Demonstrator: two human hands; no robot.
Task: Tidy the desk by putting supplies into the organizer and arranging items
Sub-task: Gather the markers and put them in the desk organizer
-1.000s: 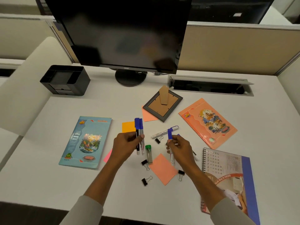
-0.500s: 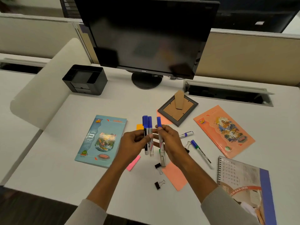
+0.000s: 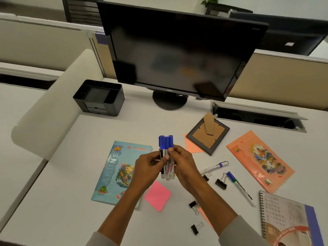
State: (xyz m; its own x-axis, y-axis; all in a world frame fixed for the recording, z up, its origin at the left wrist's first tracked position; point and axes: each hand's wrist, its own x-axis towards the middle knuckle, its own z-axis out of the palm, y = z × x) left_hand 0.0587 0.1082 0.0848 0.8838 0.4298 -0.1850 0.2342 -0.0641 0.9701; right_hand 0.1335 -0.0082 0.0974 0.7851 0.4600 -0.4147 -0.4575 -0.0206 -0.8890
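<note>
You now have three blue-capped markers bunched together, upright, caps up, above the middle of the desk. A second ago your left hand held only two, and your right hand was carrying a third one across from the right; that third marker has since joined the pair. Your left hand is clenched around the barrels from the left, and your right hand pinches the same bundle from the right, its fingertips just under the caps. Both hands grip the bundle; neither is free.

That means the gathering step for these three looks done, and the bundle seems ready to go into the organizer, which sits at the far left, beside the monitor, well apart from your hands and apparently empty.

Still loose on the desk to the right: another marker, a pen, and several binder clips. A pink sticky note lies near you, just below your hands. The blue notebook and the orange notebook also await arranging.
</note>
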